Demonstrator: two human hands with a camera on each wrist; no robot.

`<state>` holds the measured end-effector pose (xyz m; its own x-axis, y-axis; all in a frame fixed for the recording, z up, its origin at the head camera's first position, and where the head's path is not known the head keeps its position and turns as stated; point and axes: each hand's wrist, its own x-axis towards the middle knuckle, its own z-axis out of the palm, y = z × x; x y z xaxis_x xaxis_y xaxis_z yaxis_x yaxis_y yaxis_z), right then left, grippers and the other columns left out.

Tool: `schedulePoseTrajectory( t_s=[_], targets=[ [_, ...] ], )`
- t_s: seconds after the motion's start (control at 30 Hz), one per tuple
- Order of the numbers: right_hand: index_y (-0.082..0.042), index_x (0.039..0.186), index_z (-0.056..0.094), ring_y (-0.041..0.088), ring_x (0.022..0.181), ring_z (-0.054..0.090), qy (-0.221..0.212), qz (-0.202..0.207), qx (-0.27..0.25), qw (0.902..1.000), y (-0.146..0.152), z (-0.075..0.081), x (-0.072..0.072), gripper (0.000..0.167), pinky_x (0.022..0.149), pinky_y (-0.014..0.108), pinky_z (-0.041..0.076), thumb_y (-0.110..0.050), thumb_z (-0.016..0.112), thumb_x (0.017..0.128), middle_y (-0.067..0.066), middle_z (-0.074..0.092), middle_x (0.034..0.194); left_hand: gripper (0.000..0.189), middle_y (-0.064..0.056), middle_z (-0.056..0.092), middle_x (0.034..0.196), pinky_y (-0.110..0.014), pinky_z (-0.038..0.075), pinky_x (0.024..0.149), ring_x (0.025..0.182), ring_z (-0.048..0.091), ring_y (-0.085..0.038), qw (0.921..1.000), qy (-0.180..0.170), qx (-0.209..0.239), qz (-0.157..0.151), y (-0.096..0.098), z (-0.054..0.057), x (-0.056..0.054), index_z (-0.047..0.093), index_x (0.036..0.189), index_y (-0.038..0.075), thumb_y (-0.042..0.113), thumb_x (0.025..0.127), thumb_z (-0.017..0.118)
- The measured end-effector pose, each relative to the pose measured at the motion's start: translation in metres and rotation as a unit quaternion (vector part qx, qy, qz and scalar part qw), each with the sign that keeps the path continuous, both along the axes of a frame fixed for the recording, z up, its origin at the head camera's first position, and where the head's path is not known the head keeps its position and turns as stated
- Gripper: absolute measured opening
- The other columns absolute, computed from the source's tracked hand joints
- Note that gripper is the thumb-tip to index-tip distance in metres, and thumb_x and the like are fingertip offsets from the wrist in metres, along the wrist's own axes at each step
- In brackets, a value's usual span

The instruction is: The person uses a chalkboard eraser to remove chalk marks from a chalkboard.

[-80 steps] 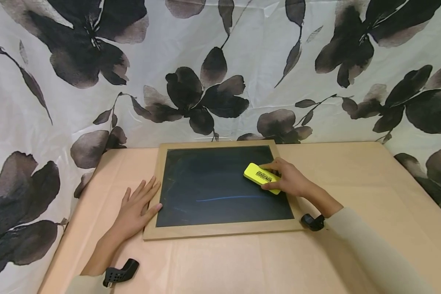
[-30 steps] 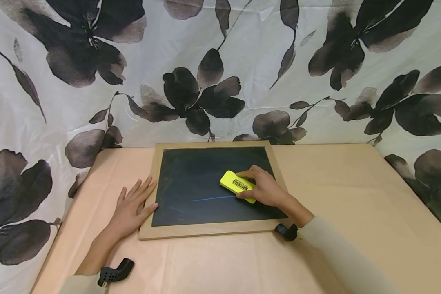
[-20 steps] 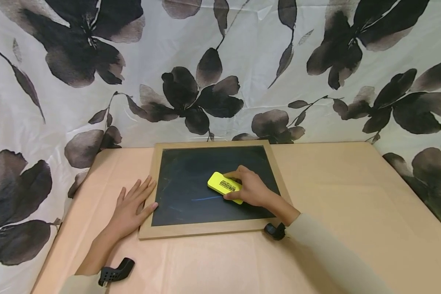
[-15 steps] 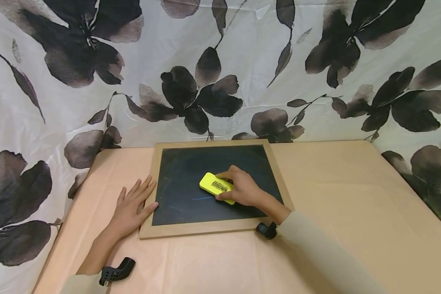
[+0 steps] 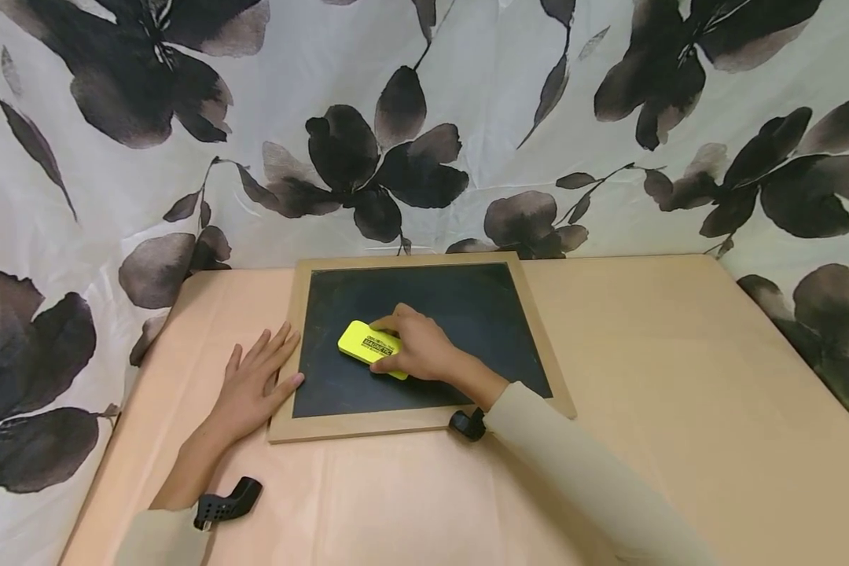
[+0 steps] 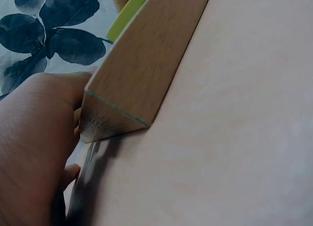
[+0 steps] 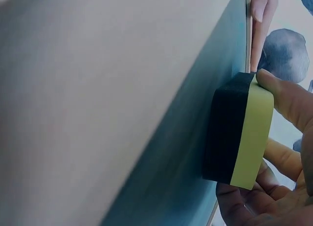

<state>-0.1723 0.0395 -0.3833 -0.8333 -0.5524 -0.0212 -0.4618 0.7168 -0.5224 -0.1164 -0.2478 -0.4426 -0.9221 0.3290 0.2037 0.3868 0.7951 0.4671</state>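
A small chalkboard [image 5: 460, 314] in a light wooden frame lies on the table. On its dark surface sits a yellow board eraser [image 5: 369, 343], gripped along its sides by the thumb and fingers of my right hand [image 5: 422, 346]. The right wrist view shows the eraser [image 7: 253, 133] with its black felt side against the board. My left hand [image 5: 248, 393] lies with spread, straight fingers at the board's left edge, its thumb on the frame. Up close in the left wrist view, the frame's corner [image 6: 117, 108] is beside the left hand [image 6: 39, 138]. No blue line shows on the board.
The light wood-coloured table [image 5: 679, 377] extends to the right and in front of the board. Behind and to the left hangs a white cloth [image 5: 509, 118] with dark flowers. Each wrist wears a black camera mount [image 5: 228, 503].
My right hand has slid the eraser leftward across the board. The blue line, visible earlier and shortening, is out of sight now. My left hand has stayed at the frame. The head view has tilted slightly.
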Motion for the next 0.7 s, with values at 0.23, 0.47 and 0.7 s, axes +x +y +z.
schedulePoseTrajectory(
  t_s=[0.23,0.47,0.7],
  targets=[
    [-0.015,0.131,0.061,0.016,0.078,0.047,-0.020,0.019,-0.013,0.9995,-0.018,0.001,-0.004,0.064,0.064,0.026,0.038,-0.037,0.082,0.074,-0.001,0.048,0.093,0.066,-0.011,0.021,0.157,-0.064,-0.003,0.107,0.142,0.014,-0.039,0.9999,-0.010,-0.004,0.004,-0.002,0.000,-0.002,0.033,0.150,0.010,0.041,0.095,0.054],
    [-0.014,0.132,0.060,0.016,0.079,0.046,-0.035,0.049,-0.013,0.9981,-0.018,0.004,-0.003,0.063,0.065,0.025,0.038,-0.034,0.081,0.076,0.000,0.046,0.094,0.067,-0.010,0.021,0.157,-0.064,-0.004,0.107,0.142,0.013,-0.039,1.0000,-0.007,-0.001,0.004,-0.004,-0.001,-0.002,0.033,0.150,0.011,0.041,0.094,0.056],
    [-0.012,0.130,0.061,0.015,0.081,0.046,-0.027,0.052,-0.007,0.9983,0.012,0.006,0.002,0.063,0.068,0.027,0.040,-0.035,0.082,0.075,-0.001,0.047,0.094,0.067,-0.011,0.022,0.157,-0.065,-0.003,0.106,0.142,0.015,-0.040,1.0000,0.001,0.009,-0.003,-0.002,-0.001,0.000,0.034,0.150,0.011,0.040,0.094,0.057]
  ],
)
